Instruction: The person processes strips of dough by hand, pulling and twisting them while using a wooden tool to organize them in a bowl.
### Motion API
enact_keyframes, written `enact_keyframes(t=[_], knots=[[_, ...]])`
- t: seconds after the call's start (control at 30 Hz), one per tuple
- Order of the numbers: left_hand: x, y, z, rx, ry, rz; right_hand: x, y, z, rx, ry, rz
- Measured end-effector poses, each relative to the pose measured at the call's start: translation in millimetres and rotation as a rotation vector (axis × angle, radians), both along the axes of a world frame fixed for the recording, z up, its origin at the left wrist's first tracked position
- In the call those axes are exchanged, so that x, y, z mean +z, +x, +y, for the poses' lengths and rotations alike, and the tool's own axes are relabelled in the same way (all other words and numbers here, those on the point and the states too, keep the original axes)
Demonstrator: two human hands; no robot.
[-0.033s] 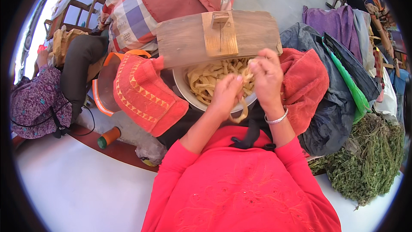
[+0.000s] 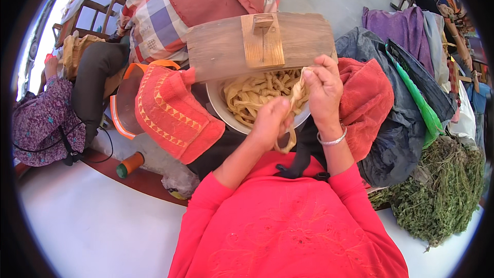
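A pale tan, soft-looking strip [image 2: 297, 98] runs between my two hands, its lower end looping below my left hand. My right hand [image 2: 325, 88] pinches its upper part, under the board's lower right edge. Lower and to the left, my left hand [image 2: 271, 119] is closed on the strip, its fingers slightly blurred. Under both hands sits a whitish bowl [image 2: 215, 102] full of similar tan strips [image 2: 244, 95]; whether they are cloth or food I cannot tell. Just beyond it, a wooden board [image 2: 213, 46] with a lighter wooden piece [image 2: 263, 41] fixed on it partly covers the bowl's far side.
Red towels lie left [image 2: 175, 113] and right [image 2: 365, 103] of the bowl. Dark plastic bags [image 2: 391, 139] and a bundle of dried herbs [image 2: 437, 190] are at right. An orange thread spool [image 2: 130, 164] lies at left. Checked cloth [image 2: 164, 18] is beyond the board.
My right hand has moved slightly up and right, and my left hand slightly down. More of the strip shows stretched between them.
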State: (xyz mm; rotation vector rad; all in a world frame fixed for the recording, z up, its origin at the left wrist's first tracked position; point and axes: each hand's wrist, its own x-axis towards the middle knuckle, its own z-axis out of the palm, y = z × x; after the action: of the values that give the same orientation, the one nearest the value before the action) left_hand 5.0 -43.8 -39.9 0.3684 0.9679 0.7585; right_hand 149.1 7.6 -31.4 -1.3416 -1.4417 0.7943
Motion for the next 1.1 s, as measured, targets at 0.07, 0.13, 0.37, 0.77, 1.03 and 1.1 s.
enact_keyframes(t=[0.07, 0.13, 0.37, 0.77, 1.03, 1.1], knots=[[-3, -11, -13, -0.083, 0.255, 0.121, -8, 9, 1, 0.052, -0.088, 0.161], [-7, -21, -15, -0.11, 0.669, 0.584, -10, 11, 4, 0.111, -0.169, 0.353], [12, -43, 19, -0.282, 1.156, 1.102, 33, 31, 28, 0.428, -0.104, -0.227], [18, -70, 71, -0.393, 0.59, 0.429, 41, 22, 50, 0.626, -0.562, -0.07], [-15, -78, 115, -0.104, 0.572, 0.666, 12, 1, 72, 0.338, -0.187, -0.268], [-16, -77, 119, -0.079, 0.572, 0.712, 0, -4, 74, 0.333, -0.077, -0.288]])
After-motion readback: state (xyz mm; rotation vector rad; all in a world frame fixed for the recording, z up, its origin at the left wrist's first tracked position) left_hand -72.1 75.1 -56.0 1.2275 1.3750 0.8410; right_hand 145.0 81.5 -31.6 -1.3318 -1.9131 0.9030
